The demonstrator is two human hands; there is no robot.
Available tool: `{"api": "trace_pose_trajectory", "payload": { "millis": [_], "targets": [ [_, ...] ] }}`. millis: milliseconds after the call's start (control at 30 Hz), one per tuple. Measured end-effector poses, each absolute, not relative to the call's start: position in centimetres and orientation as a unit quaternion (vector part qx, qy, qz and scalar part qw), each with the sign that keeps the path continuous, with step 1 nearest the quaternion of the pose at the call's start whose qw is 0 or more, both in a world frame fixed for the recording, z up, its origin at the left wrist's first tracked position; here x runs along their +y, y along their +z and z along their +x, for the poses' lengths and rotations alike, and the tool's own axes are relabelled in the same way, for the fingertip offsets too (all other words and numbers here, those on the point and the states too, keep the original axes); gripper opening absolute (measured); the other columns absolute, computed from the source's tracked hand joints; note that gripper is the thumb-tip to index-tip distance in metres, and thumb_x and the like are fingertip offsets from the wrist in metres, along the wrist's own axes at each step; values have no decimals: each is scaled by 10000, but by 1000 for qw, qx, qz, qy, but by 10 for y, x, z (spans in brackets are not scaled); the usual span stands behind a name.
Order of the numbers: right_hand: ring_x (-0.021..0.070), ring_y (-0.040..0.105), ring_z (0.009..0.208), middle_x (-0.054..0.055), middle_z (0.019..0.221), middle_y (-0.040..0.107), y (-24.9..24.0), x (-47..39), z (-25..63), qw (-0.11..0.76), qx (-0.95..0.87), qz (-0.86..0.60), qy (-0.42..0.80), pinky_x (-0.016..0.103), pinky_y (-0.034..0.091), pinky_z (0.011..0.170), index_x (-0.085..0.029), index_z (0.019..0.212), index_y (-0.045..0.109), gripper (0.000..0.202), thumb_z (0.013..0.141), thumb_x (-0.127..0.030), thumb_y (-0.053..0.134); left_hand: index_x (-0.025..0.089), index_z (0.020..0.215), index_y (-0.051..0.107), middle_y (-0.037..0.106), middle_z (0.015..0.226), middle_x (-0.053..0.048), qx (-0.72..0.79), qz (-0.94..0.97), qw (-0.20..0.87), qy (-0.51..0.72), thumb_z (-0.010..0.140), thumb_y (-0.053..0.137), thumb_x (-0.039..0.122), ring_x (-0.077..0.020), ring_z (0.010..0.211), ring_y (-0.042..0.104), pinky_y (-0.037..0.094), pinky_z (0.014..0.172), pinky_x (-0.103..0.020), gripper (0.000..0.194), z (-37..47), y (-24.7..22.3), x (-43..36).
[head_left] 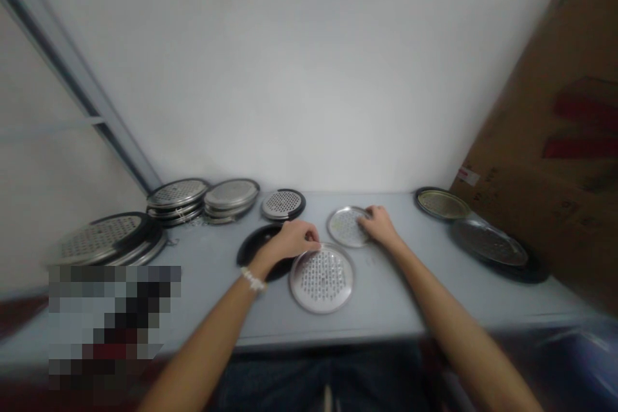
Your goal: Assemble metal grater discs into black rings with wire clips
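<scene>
Near the table's front edge, a round perforated metal disc (324, 280) tilts up a little, its upper rim pinched by my left hand (293, 239). A black round disc (258, 251) lies partly hidden behind that hand and wrist. Farther back, my right hand (378, 224) has its fingers closed on the right rim of a second metal disc (348, 226). Behind my left hand, a perforated disc with a black rim (283, 204) lies by the wall.
Stacks of metal discs stand at the left (177, 193), beside them (232, 195) and nearer the front (103, 238). At the right lie a yellowish disc (443, 204) and a wrapped disc on black (490, 243). A large cardboard box (545, 206) borders the table (386, 299).
</scene>
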State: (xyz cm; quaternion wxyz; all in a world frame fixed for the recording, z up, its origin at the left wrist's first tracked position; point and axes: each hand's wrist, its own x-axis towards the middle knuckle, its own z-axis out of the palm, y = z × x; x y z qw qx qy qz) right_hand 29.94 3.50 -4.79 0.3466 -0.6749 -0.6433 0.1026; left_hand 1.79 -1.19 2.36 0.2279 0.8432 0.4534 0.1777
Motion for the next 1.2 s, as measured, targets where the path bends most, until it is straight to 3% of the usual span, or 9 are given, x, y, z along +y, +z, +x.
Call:
{"api": "trace_pose_trajectory", "payload": {
  "millis": [167, 400, 667, 833, 1000, 1200],
  "targets": [
    [284, 600, 1026, 176, 1106, 657, -51, 34, 299, 270, -661, -699, 48, 343, 421, 921, -132, 1113, 714, 422, 798, -405, 645, 174, 739, 757, 739, 708, -41, 438, 842, 261, 175, 715, 704, 241, -170, 656, 648, 436, 638, -234, 88, 25, 18, -13],
    [318, 571, 1094, 200, 1149, 628, -48, 31, 296, 254, -668, -698, 53, 376, 398, 964, -113, 1183, 681, 463, 836, -414, 621, 152, 827, 758, 715, 676, -24, 417, 854, 274, 148, 744, 686, 249, -151, 609, 609, 401, 598, -222, 147, 29, 23, -17],
    [306, 550, 1126, 167, 1174, 608, -41, 25, 293, 268, -670, -689, 74, 369, 401, 968, -154, 1208, 661, 475, 817, -424, 650, 171, 820, 770, 759, 805, -75, 499, 834, 143, 188, 805, 609, 231, -194, 756, 669, 442, 747, -267, 172, 20, 21, -7],
    [296, 546, 1139, 163, 1187, 599, -38, 24, 292, 247, -672, -693, 79, 360, 407, 963, -156, 1190, 668, 445, 826, -411, 636, 202, 797, 772, 769, 844, -34, 474, 863, 151, 82, 724, 699, 257, -190, 826, 680, 454, 793, -255, 117, -2, 28, 0],
    [291, 544, 1137, 161, 1179, 589, -37, 23, 291, 241, -671, -697, 78, 357, 404, 974, -151, 1191, 667, 444, 836, -416, 631, 214, 860, 778, 772, 929, -36, 508, 856, 80, 46, 729, 628, 137, -205, 945, 672, 446, 865, -283, 214, -10, 33, 0],
    [301, 540, 1117, 160, 1148, 583, -35, 21, 289, 238, -666, -703, 77, 368, 402, 970, -157, 1137, 684, 390, 841, -406, 630, 202, 758, 771, 753, 737, -20, 484, 858, 173, 2, 694, 755, 320, -178, 764, 677, 458, 759, -244, 135, -5, 38, -6]
  ]
}}
